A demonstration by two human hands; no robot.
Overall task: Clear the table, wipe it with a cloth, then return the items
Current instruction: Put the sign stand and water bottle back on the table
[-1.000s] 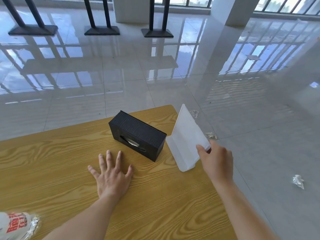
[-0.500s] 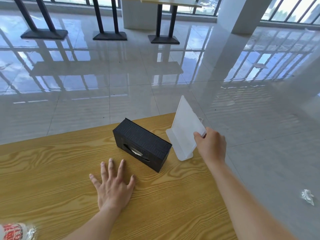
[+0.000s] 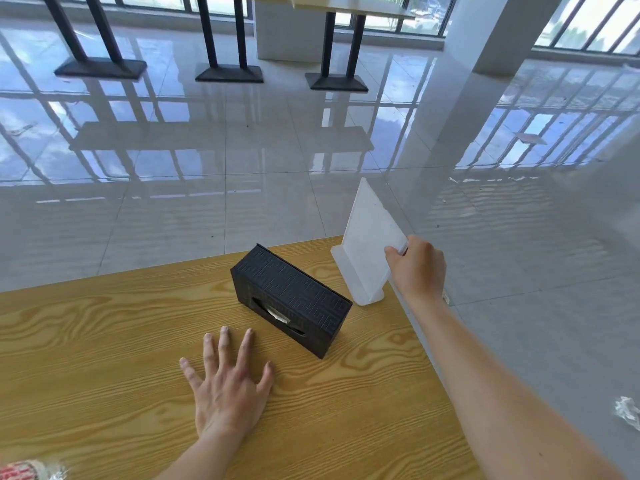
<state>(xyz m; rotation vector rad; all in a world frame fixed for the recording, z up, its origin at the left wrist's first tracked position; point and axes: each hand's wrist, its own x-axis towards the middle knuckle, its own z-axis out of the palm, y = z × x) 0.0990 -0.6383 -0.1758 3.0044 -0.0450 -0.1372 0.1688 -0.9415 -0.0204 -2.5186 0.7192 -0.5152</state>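
Single head-worn wide-angle camera, above near edge of yellow wood-grain table (image 3: 104,341), facing forward and down. Forearms enter from bottom, close to lens. White plastic sign stand (image 3: 367,244) at far table corner mid-frame; glossy grey tiled floor (image 3: 207,168) fills upper half.

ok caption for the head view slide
Right hand grips a white sign stand at the far corner of the wooden table, beside a black tissue box; left hand rests flat.
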